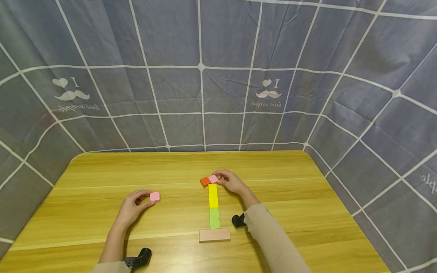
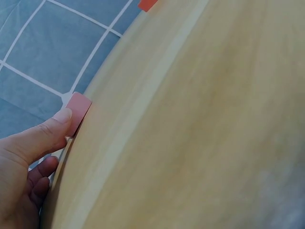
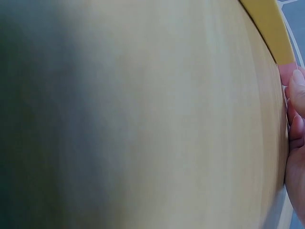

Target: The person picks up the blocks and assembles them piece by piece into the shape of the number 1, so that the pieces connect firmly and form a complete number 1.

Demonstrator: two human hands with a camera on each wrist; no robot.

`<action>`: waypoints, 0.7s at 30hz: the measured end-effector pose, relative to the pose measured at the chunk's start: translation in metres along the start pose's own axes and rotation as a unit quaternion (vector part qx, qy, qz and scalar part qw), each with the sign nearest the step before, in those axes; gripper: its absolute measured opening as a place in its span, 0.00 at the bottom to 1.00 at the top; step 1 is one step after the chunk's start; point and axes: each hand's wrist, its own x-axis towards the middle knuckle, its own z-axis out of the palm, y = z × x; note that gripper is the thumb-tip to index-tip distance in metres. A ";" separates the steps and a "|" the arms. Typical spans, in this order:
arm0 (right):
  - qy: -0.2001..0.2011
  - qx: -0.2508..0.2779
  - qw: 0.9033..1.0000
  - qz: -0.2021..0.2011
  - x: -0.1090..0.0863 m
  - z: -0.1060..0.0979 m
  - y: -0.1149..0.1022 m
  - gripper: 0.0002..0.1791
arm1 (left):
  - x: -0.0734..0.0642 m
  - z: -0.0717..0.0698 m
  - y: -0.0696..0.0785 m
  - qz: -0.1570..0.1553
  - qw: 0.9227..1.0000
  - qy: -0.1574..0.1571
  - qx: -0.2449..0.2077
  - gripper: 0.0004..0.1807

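Observation:
Between thumb and fingers my left hand point(image 1: 131, 208) pinches a pink block point(image 1: 155, 196), left of the row of blocks; the left wrist view shows the thumb on the block's face point(image 2: 78, 112). My right hand point(image 1: 232, 181) grips a second pink block point(image 1: 213, 179) at the far end of the row. That block sits right beside an orange block point(image 1: 205, 182), which is turned at an angle. Toward me from them runs a yellow block point(image 1: 213, 196), then a light green one point(image 1: 214, 218). A wider tan block point(image 1: 214, 235) lies crosswise at the near end.
The blocks lie on a wooden table point(image 1: 273, 170). A grey curtain point(image 1: 225, 91) with white lines rises behind and around it. Black wrist devices show at the left wrist point(image 1: 138, 258) and right wrist point(image 1: 238, 220).

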 end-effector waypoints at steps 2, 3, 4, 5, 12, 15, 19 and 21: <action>-0.002 0.002 1.000 0.002 0.001 -0.001 0.001 0.15 | 0.000 0.001 0.000 0.001 1.000 0.004 0.000 0.19; -0.003 0.003 1.000 0.004 0.001 -0.001 0.001 0.15 | 0.000 0.001 0.000 0.000 1.000 0.008 0.000 0.18; -0.004 0.003 1.000 0.004 0.001 -0.002 0.001 0.15 | 0.000 0.002 0.000 0.001 1.000 0.011 0.001 0.18; -0.004 0.002 1.000 0.003 0.001 -0.002 0.001 0.15 | 0.000 0.002 0.000 0.002 1.000 0.016 0.000 0.17; -0.005 0.000 1.000 0.007 0.002 -0.003 0.001 0.16 | -0.001 0.006 0.000 0.013 0.998 0.054 -0.029 0.15; -0.005 0.003 1.000 -0.001 0.003 -0.003 0.002 0.16 | -0.001 0.008 0.001 0.014 0.996 0.075 -0.038 0.15; -0.009 0.012 1.000 -0.014 0.000 -0.005 -0.007 0.16 | 0.000 0.012 0.004 0.015 0.995 0.090 -0.046 0.15; -0.014 0.015 1.000 -0.015 -0.003 -0.008 -0.017 0.16 | 0.002 0.014 0.007 0.015 0.994 0.093 -0.052 0.16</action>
